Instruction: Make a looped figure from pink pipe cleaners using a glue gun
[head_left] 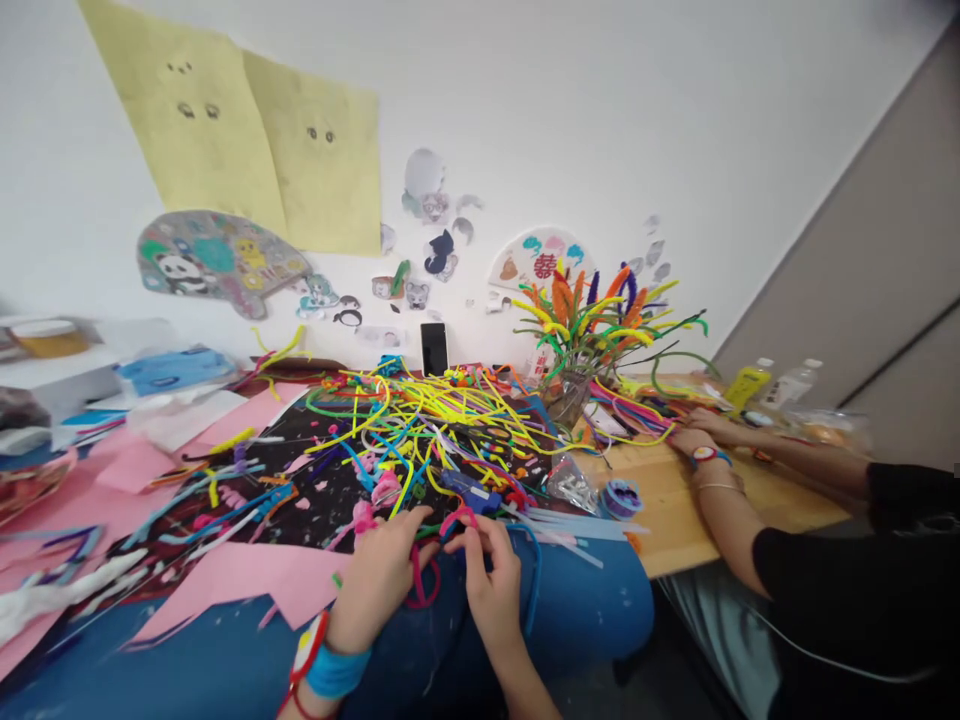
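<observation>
A deep pink pipe cleaner (426,588), bent into loops, is between my two hands at the front edge of the table. My left hand (382,570) pinches its left part, with one loop hanging below the fingers. My right hand (491,575) grips the upper curve between thumb and fingers. Just beyond my left hand lie bright pink coiled pieces (386,488). A blue glue gun (472,492) rests behind the pink loops. To the right of my right hand, a blue pipe cleaner (535,570) bends down over the table edge.
Yellow pipe cleaners (442,405) pile up across the dark mat. Pink paper (240,590) lies at left front. Translucent glue sticks (577,528) and a blue tape roll (621,498) lie rightward. A vase (568,398) holds pipe-cleaner flowers. Another person's arms (720,490) reach in from the right.
</observation>
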